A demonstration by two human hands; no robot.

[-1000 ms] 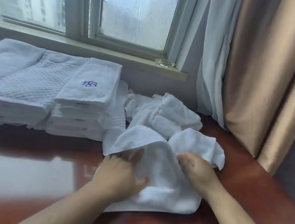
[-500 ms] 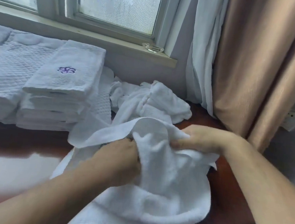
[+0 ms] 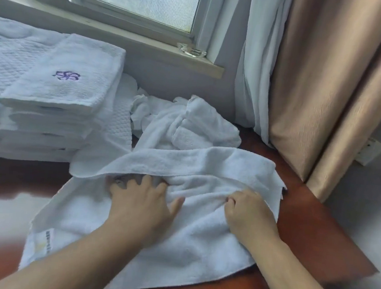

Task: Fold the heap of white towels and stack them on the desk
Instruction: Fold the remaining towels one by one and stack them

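Fingertips of the left hand (image 3: pixel 141 206) vanish under the folded-over flap of the towel (image 3: pixel 177 246); those of the right hand (image 3: pixel 250 215) are buried in a crease. The label (image 3: pixel 46 242) at lower left carries print too small to read (blurred as well). The quilted pile (image 3: pixel 7 61) runs off the left edge.

Two hands, left hand (image 3: pixel 141 206) and right hand (image 3: pixel 251 214), on one spread towel (image 3: pixel 81 215). Beyond them, one crumpled towel heap (image 3: pixel 193 126); left of them, one folded towel stack (image 3: pixel 58 97); to their right, one white curtain (image 3: pixel 253 81), one beige curtain (image 3: pixel 326 86).
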